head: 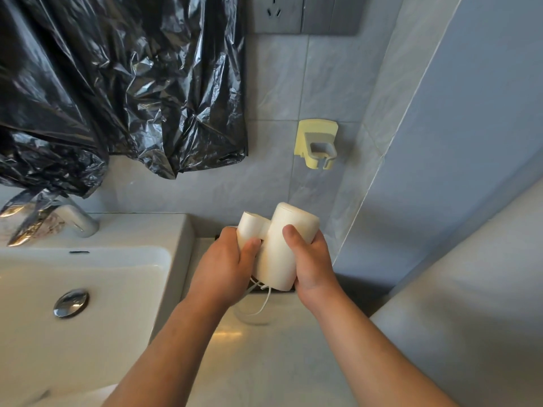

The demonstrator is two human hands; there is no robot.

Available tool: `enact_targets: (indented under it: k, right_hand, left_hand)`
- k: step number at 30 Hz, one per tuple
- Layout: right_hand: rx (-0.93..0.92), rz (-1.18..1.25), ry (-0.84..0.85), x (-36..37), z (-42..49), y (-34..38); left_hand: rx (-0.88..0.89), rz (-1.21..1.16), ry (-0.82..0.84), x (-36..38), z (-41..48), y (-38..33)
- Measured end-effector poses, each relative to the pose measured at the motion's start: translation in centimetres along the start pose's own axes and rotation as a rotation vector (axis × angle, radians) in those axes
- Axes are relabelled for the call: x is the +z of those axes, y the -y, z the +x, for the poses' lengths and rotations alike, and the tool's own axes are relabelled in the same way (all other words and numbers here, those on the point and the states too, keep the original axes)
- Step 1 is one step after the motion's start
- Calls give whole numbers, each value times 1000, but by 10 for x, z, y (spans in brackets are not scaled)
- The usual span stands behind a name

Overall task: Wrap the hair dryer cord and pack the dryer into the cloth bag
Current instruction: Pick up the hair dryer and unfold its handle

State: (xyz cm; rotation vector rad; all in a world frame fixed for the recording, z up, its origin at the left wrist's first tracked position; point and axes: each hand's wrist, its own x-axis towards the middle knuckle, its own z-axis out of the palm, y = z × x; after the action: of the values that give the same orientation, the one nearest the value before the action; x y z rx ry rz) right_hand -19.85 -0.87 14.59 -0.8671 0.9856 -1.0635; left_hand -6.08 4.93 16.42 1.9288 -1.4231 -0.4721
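White hair dryer [279, 245] above counter, left hand [223, 268] clenched round handle, right hand [311, 265] gripping barrel (cord [258, 304] dangling).

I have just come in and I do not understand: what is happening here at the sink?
A person holds a white hair dryer over the counter beside the sink. The left hand grips its handle, the right hand its barrel. The cord hangs loose below, not yet wrapped. No cloth bag is visible.
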Motion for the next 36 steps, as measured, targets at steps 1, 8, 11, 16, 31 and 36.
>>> enact_targets:
  k: [1, 8, 11, 16, 31, 36]
  right_hand:
    - [-12, -27, -13, 1, -1, 0]
    - [-117, -187, -7, 4, 0, 8]
    - [-137, -344, 43, -5, 6, 20]
    - [-159, -511, 163, -15, 9, 32]
    - [-264, -771, -223, 6, 2, 45]
    - [-291, -788, -223, 6, 1, 49]
  left_hand:
    - [-17, -20, -6, 1, -2, -1]
    - [-47, -15, 22, -6, -8, 2]
    - [1, 105, 156, -16, -5, 12]
    - [106, 213, 247, -28, -5, 20]
    - [12, 105, 152, -7, -4, -3]
    - [64, 183, 218, -13, 2, -4]
